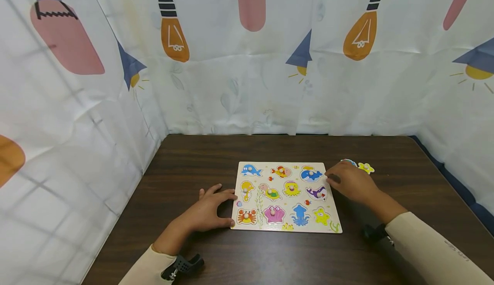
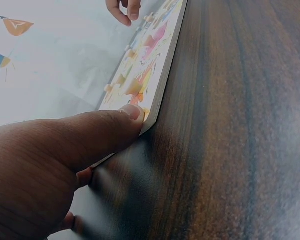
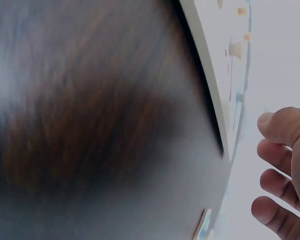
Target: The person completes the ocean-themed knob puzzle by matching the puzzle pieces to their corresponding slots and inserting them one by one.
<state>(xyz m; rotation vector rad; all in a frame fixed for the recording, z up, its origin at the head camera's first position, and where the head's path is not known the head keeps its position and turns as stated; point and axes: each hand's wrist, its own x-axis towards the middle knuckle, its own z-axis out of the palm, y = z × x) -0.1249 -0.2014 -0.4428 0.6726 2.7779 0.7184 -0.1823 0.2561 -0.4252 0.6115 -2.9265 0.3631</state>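
A cream puzzle board (image 1: 312, 229) with sea-animal shapes lies on the dark wooden table. Several shapes carry small knobs, among them the orange crab (image 1: 247, 217) and the pink shell (image 1: 274, 214). My left hand (image 1: 208, 210) rests at the board's left side, thumb touching the near corner and the other fingers spread along the edge. Over the board's upper right edge hovers my right hand (image 1: 353, 182), fingers loosely bent, nothing visible between them in the right wrist view. Beyond it lie a yellow star-like piece (image 1: 365, 168) and a blue piece (image 1: 349, 162), partly hidden by that hand.
The brown table (image 1: 200, 156) reaches back to a white printed curtain (image 1: 239, 96) that also hangs at both sides. Each wrist wears a black strap, such as the left strap (image 1: 181, 268). Table surface extends around the board.
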